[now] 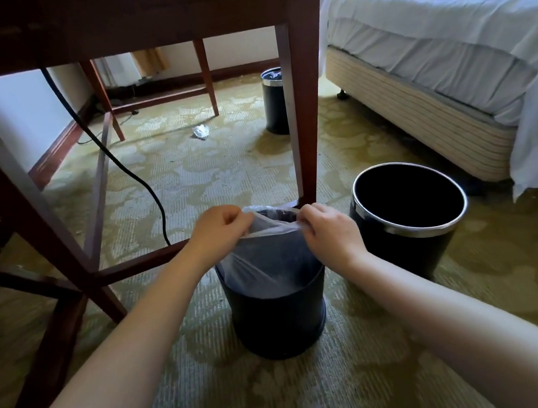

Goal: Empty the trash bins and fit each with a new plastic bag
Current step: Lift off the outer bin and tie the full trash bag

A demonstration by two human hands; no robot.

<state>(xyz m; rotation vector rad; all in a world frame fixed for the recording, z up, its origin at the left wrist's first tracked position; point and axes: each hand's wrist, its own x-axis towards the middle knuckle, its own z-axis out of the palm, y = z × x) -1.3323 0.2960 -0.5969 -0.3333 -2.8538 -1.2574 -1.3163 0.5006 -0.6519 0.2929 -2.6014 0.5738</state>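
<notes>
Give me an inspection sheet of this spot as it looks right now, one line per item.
Surface: patterned carpet; all three bins stand on it.
Job's things: near bin with a plastic bag inside, its top above the rim; right bin, metal rim, no bag seen, dark inside; far bin, partly hidden, something pale at its top.
Clutter: crumpled scrap on the carpet farther back.
Hands: left hand and right hand each pinch the bag's top edge.
Cables: black cable hangs from under the wooden desk to the floor.
Surroundings: desk on the left; bed with white linen on the right.
</notes>
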